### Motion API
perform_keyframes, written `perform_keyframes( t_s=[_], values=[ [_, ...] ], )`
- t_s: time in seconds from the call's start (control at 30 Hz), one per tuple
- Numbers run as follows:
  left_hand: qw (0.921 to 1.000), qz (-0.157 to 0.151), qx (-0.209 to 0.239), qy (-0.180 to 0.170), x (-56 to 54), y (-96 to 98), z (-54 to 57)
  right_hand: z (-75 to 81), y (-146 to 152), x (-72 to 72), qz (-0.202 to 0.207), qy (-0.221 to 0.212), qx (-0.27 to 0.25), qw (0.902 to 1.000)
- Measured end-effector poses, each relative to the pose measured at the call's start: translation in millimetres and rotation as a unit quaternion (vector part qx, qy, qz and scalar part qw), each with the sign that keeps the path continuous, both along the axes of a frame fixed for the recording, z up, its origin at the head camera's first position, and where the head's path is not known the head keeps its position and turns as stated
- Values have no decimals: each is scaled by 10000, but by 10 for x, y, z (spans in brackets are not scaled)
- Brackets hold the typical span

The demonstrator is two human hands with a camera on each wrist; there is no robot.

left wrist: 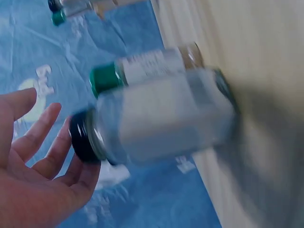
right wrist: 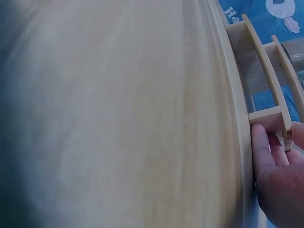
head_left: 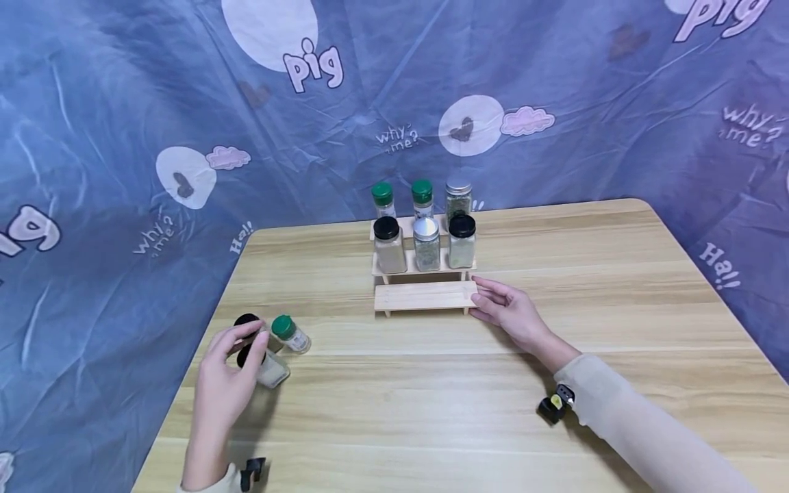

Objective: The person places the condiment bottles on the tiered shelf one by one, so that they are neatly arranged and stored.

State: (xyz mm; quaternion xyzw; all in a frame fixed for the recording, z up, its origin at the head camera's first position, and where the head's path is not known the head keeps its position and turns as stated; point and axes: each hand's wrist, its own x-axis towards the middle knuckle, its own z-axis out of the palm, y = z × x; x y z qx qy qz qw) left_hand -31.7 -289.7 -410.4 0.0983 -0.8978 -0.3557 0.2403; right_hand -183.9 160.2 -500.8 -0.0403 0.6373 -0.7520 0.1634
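Judged step in hand: handling of the near jar [head_left: 273, 371] at the left, with steadying of the rack [head_left: 425, 296] at the right. For good practice, take the jar by its black cap [left wrist: 81, 137], with thumb and fingers on opposite sides. Confirm even pressure before any lift; avoid a one-sided push, likely to tilt the jar. Raise vertically, clear of the green bottle [head_left: 298, 340] just beside and of the back jar [head_left: 245, 318], partly hidden. Brace the rack without shoving, given six containers [head_left: 427, 250] on its upper tiers, at risk of toppling from a knock.

Left grip [head_left: 222, 390]: loosely spread about the cap of the near jar, with thumb [left wrist: 21, 102] plainly apart from the cap in the left wrist view and with curved fingers close to it. Cannot confirm firm contact; no secure hold shown. Near jar located on the left part of the desk [head_left: 462, 411], well apart from the rack.

Right grip [head_left: 510, 313]: closed on the right end of the rack's bottom tier, with thumb at the outer edge and fingers tucked underneath, beside the leg [right wrist: 266, 115]. Judged adequate for steadying.
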Motion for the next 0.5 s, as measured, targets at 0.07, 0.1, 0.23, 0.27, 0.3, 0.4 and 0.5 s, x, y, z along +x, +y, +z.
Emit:
perform_keyframes(
  t_s=[0.07,0.1,0.23,0.27,0.3,0.4,0.5],
  values=[
    [10000,74,9,21,52,-63,-27,-14,0,-2,10,-4,-21,10000],
    [9999,116,1,18,75,-87,-40,-21,-1,1,21,-2,-29,10000],
    [9995,222,-8,-204,136,-149,-87,-49,4,6,4,3,-14,10000],
    [9993,211,26,-308,145,-160,-100,-52,4,6,-4,3,-18,10000],
    [9989,204,61,-422,151,-170,-115,-54,4,5,-23,3,-9,10000],
    [9966,118,141,-800,171,-206,-165,-48,2,2,-52,18,20,10000],
    [9935,4,305,-1099,197,-245,-217,-32,-7,5,-70,33,62,10000]
  ],
)
